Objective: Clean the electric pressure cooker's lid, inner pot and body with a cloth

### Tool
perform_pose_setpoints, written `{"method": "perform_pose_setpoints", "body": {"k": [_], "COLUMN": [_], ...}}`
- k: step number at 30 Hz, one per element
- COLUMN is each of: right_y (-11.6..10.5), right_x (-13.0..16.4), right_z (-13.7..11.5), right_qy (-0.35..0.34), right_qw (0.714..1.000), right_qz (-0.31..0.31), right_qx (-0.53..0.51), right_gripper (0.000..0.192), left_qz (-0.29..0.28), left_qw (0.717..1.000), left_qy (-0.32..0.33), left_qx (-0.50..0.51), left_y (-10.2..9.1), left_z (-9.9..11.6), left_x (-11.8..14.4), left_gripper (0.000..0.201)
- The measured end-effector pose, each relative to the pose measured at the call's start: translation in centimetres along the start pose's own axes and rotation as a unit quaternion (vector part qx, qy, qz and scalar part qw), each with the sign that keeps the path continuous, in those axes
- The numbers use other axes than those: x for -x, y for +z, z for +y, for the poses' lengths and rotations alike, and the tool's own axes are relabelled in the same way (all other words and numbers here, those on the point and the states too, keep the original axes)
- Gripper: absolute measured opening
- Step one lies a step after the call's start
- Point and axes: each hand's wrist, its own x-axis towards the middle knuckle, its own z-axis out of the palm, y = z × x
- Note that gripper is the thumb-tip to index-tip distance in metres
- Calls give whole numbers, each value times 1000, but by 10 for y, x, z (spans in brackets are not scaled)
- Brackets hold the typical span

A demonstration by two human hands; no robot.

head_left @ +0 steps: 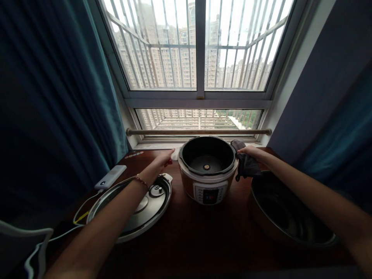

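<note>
Reaching beside the open pressure cooker [207,170], left hand [162,159] with fingers extended, touching its left flank, right hand [252,152] gripping dark cloth [246,164] at its right rim, lid [139,203] under left forearm.

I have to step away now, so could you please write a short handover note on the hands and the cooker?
Left hand: open, reaching beside the cooker's left rim, holding nothing.
Right hand: fingers on a dark cloth at the cooker's right rim.
Cooker: open and without its pot, on the table by the window.
Lid: off, lying left of it.
Inner pot: out, on the right.
Left: pot and lid still off.
</note>
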Motion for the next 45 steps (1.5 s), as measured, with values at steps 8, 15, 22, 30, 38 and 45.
{"method": "perform_pose_setpoints", "body": {"k": [8,15,22,30,38,45], "right_y": [5,2,0,-4,-15,-48], "right_x": [50,74,100,108,117,146], "right_z": [10,25,32,31,24,13], "right_qy": [16,46,46,64,-41,-169], "right_qw": [1000,997,993,991,959,961], "right_qz": [15,-17,-35,-79,-8,95], "right_qx": [15,53,105,83,280,196], "right_gripper": [7,16,17,27,50,44], "left_qz": [-17,-13,-48,-74,-69,160], "left_qw": [999,999,996,994,961,790], "left_qy": [-26,-30,-45,-33,161,504], "left_qx": [-23,-40,-56,-67,-213,-310], "left_y": [-25,-43,-50,-52,-61,-42], "left_z": [-13,-23,-31,-36,-46,-81], "left_x": [60,96,117,121,137,205], "left_gripper": [42,48,53,51,51,47]}}
